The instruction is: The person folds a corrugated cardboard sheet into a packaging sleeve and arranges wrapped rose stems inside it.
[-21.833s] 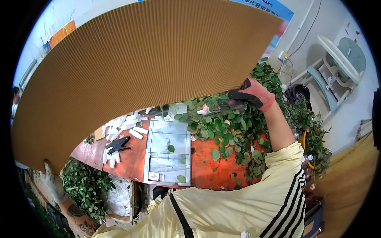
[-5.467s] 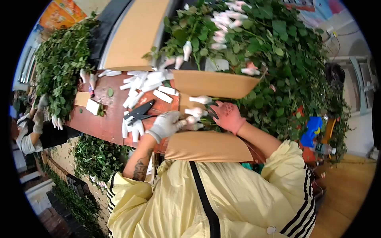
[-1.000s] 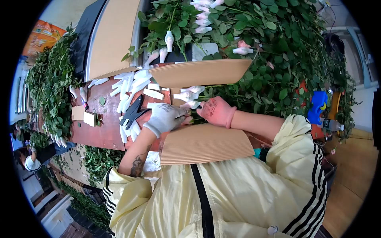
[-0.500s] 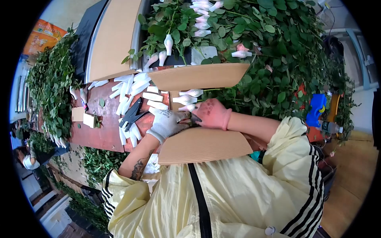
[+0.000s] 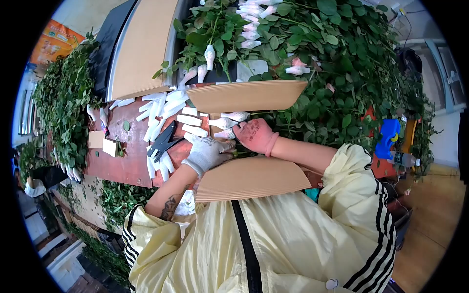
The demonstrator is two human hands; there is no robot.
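My left hand (image 5: 209,154), in a pale grey glove, is closed at the fingertips around something I cannot make out, beside a bit of green. Close to its right, my right hand (image 5: 256,136) in a pink glove has its fingers curled by a netted flower head (image 5: 225,134); what they grip is hidden. Two more flower heads in white netting (image 5: 222,122) lie just beyond, on corrugated cardboard. One cardboard flap (image 5: 249,96) rises behind them. Another flap (image 5: 254,179) spreads between my hands and my yellow jacket.
A black stapler-like tool (image 5: 165,141) and white sleeves (image 5: 159,110) lie left on the red table (image 5: 122,163). Leafy stems (image 5: 332,73) fill the back and right. A blue dispenser (image 5: 388,137) and bottle (image 5: 405,158) are at right. Another person (image 5: 35,188) is far left.
The large cardboard sheet I held up much earlier is gone from my hands; folded cardboard with flower heads now lies before me. Over the last second my right hand has shifted slightly left.
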